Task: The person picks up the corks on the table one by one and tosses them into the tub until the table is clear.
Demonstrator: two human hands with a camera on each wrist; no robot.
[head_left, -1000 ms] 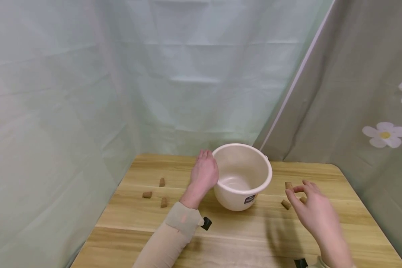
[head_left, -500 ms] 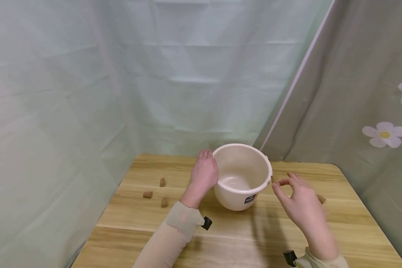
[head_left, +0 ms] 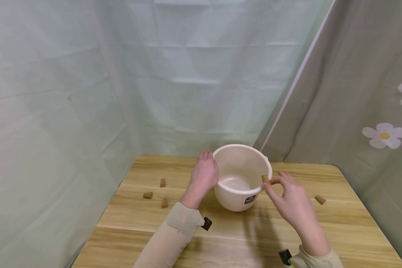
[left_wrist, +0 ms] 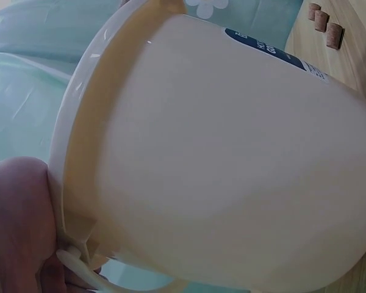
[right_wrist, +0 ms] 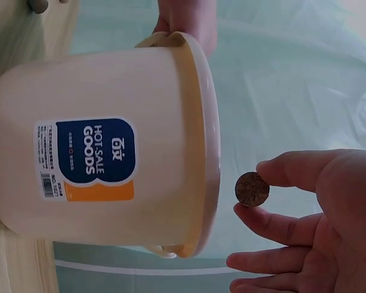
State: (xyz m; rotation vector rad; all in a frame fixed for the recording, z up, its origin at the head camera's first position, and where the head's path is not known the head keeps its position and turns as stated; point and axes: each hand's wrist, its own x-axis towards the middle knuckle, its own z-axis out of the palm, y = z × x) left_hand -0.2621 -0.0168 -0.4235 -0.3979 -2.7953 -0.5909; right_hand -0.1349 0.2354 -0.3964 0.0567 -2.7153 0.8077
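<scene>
A cream plastic bucket stands upright on the wooden table. My left hand grips its rim at the left side; in the left wrist view this hand is right by the handle joint. Between thumb and forefinger, my right hand pinches a cork, which overlaps the bucket's right rim in the head view. The right wrist view shows that cork end-on, just above the bucket's mouth level, with the other fingers spread.
Corks lie on the table left of the bucket, among them one cork nearest the left edge. To the right lies another cork; the left wrist view shows three there, the closest cork upright in frame. Curtains hang around the table.
My right hand has carried the pinched cork leftward from the right side of the table to the bucket's rim, uncovering a cork at right. The left hand and bucket have stayed put.
</scene>
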